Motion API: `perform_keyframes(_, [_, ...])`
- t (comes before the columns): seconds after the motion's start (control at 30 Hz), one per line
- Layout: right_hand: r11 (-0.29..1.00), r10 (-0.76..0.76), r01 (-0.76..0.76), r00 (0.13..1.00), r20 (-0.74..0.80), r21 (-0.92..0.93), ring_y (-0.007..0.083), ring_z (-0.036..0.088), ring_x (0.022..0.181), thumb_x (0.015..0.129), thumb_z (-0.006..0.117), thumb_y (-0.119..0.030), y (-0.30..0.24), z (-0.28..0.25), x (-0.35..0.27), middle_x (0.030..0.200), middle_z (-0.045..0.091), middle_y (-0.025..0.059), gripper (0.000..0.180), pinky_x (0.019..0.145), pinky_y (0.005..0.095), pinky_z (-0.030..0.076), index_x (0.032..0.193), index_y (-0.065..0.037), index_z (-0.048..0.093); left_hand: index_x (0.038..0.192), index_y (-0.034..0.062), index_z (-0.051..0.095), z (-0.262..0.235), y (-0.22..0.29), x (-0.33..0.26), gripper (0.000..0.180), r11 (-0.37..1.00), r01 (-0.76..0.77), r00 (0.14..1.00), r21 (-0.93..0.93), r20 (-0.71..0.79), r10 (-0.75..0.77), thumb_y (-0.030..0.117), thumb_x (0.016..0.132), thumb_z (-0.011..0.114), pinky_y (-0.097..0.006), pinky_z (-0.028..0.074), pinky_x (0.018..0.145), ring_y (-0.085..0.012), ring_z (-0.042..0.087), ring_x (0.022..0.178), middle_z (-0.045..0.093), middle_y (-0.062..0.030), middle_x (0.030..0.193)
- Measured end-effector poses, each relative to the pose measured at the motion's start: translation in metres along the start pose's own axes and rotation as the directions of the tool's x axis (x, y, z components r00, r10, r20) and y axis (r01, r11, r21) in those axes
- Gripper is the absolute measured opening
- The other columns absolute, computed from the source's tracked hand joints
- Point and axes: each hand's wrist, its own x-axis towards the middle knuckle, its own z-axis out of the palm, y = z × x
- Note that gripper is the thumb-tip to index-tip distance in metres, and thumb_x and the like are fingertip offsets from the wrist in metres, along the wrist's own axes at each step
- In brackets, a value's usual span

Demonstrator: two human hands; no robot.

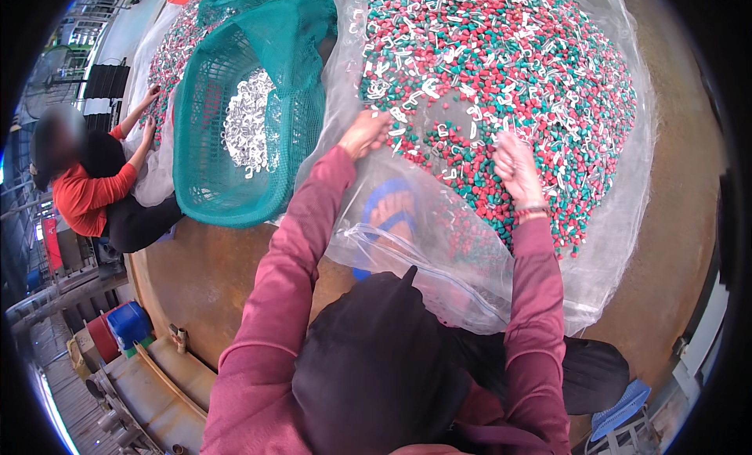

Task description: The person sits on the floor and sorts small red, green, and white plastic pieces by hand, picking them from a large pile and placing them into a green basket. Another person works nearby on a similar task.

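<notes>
A broad heap of small red and green pieces mixed with white hook-shaped plastic pieces lies on a translucent plastic sheet. At the heap's near left edge is my left hand, fingers bunched together among white pieces; whatever they hold is hidden. My right hand is over the near middle of the heap, its fingers curled in a pinch, with what is in them too small to make out. Between the hands a thinned patch shows the sheet beneath scattered pieces.
Left of the heap stands a green plastic basket draped with green netting, with white hook-shaped pieces inside. A person in a red top reaches into another heap. My sandalled foot is under the sheet.
</notes>
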Motion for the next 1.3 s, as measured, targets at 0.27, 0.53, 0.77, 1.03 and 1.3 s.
perform_keyframes(0.27, [0.966, -0.037, -0.04, 0.957, 0.289, 0.254, 0.0049, 0.031, 0.044, 0.09, 0.053, -0.02, -0.02, 0.023, -0.037, 0.058, 0.038, -0.0005, 0.02, 0.035, 0.0175, 0.023, 0.079, -0.006, 0.045, 0.09, -0.0007, 0.05, 0.006, -0.028, -0.016, 0.016, 0.257, -0.302, 0.779, 0.918, 0.082, 0.622, 0.015, 0.088, 0.047, -0.046, 0.048, 0.069, -0.0381, 0.062, 0.08, 0.062, -0.0224, 0.079])
perform_keyframes(0.53, [0.416, -0.317, 0.279, 0.936, 0.15, -0.865, 0.0252, 0.062, 0.068, 0.085, 0.057, -0.02, 0.059, 0.088, 0.017, 0.071, 0.064, 0.0081, 0.018, 0.064, 0.035, 0.047, 0.091, -0.004, 0.061, 0.092, -0.0011, 0.055, 0.011, -0.008, 0.006, 0.022, 0.099, -0.275, 0.843, 0.956, 0.19, 0.503, 0.019, 0.083, 0.049, -0.044, 0.05, 0.065, -0.0326, 0.065, 0.075, 0.062, -0.0259, 0.081])
perform_keyframes(0.77, [-0.099, -0.246, 0.109, 0.961, 0.13, -0.989, 0.0345, 0.063, 0.074, 0.083, 0.056, -0.02, 0.099, 0.102, 0.038, 0.076, 0.064, 0.0158, 0.02, 0.062, 0.0471, 0.048, 0.098, -0.008, 0.058, 0.074, 0.0071, 0.041, -0.029, -0.009, -0.026, 0.017, 0.692, 0.005, 0.835, -0.722, 0.384, 0.394, 0.021, 0.083, 0.044, -0.018, 0.026, 0.034, -0.011, 0.036, 0.049, 0.036, -0.0011, 0.063])
perform_keyframes(1.03, [-0.188, -0.181, 0.162, 0.964, 0.197, -0.969, 0.0346, 0.064, 0.077, 0.085, 0.049, -0.012, 0.112, 0.103, 0.01, 0.081, 0.064, 0.0177, 0.017, 0.062, 0.0465, 0.049, 0.099, -0.004, 0.052, 0.08, -0.0028, 0.06, -0.003, 0.017, -0.028, 0.032, 0.943, -0.304, 0.907, -0.133, 0.261, 0.33, 0.029, 0.08, 0.064, -0.031, 0.045, 0.045, -0.0189, 0.054, 0.056, 0.057, -0.0111, 0.073])
perform_keyframes(1.3, [-0.294, -0.215, 0.127, 0.957, 0.195, -0.947, 0.034, 0.064, 0.076, 0.083, 0.044, -0.005, 0.107, 0.093, 0.008, 0.079, 0.063, 0.0171, 0.023, 0.061, 0.045, 0.05, 0.103, -0.006, 0.054, 0.08, -0.0004, 0.065, 0.024, -0.007, -0.035, 0.029, 0.19, -0.208, 0.844, 0.959, 0.078, 0.531, 0.028, 0.073, 0.07, -0.045, 0.05, 0.07, -0.0364, 0.064, 0.078, 0.064, -0.0208, 0.08])
